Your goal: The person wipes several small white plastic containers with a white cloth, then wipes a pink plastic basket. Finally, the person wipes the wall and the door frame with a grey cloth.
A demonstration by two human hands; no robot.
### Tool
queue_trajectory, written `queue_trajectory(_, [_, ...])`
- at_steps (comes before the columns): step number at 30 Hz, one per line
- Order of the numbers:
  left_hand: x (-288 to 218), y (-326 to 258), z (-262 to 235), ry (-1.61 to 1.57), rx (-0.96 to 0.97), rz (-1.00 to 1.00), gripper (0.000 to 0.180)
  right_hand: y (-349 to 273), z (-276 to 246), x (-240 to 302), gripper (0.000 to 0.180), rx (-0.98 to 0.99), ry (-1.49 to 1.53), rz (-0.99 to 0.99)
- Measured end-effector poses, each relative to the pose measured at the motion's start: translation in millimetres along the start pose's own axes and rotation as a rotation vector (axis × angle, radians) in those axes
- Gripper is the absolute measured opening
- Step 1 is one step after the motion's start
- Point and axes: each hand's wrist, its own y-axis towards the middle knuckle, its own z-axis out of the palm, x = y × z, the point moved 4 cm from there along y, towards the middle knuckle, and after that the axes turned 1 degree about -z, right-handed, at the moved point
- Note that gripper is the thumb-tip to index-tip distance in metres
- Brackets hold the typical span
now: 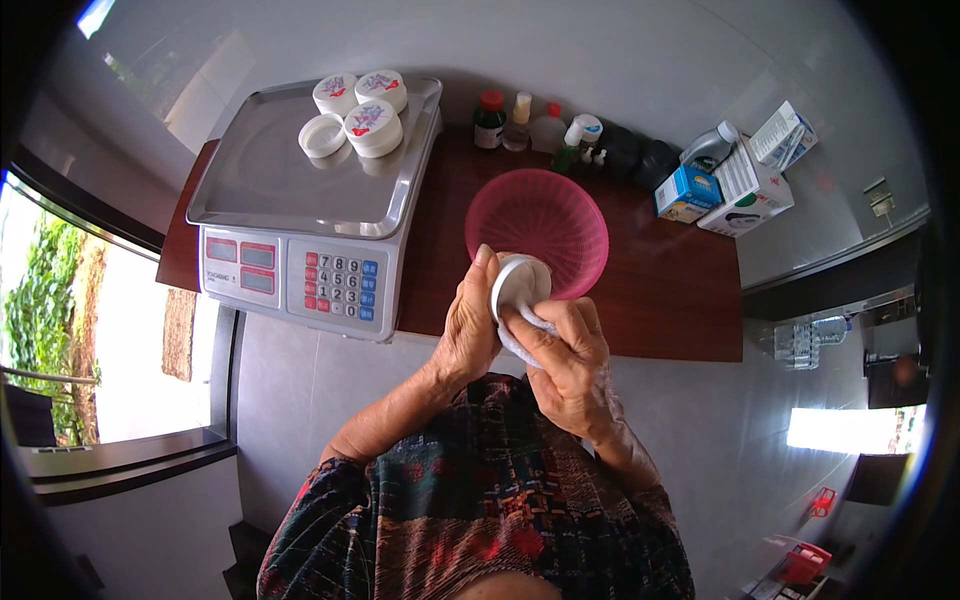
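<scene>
A white round lid [507,283] is gripped at its edge by my left hand [468,322], thumb pointing up along its side. My right hand [572,365] pinches a pale cloth [513,345] and presses it into the lid. Both hands are in front of the table's near edge, just below a pink mesh basket [480,215]. To the left, a digital scale [290,215] has a steel tray. On that tray stand several white round tubs [372,130] with printed lids and one lidless white tub [323,136].
Small bottles [489,120] line the wall behind the basket, with dark rounded objects [655,163] beside them. Boxes [745,195] and a grey bottle [709,146] stand at the right end of the dark red wooden table [660,300]. A bright window [100,330] is at the left.
</scene>
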Motion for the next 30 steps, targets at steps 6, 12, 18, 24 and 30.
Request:
queue_trajectory(6, [-3, 1, 5, 0.007, 0.016, 0.033, 0.064, 10, 4, -1, 0.043, -0.09, -0.378, -0.015])
queue_trajectory(12, [0, 1, 2, 0.085, 0.021, -0.009, 0.063, 2, 2, -4, 0.045, 0.043, -0.268, 0.019])
queue_trajectory(18, [-9, 2, 6, 0.079, 0.046, 0.005, 0.064, 5, 9, -3, 0.04, -0.034, -0.067, -0.042])
queue_trajectory(24, [-8, 8, -1, 0.055, 0.045, 0.012, 0.061, 16, 12, -7, 0.041, -0.108, -0.321, -0.008])
queue_trajectory(30, [-10, 10, -8, 0.183, 0.071, 0.057, 0.06, 11, 5, -2, 0.05, 0.033, -0.111, 0.133])
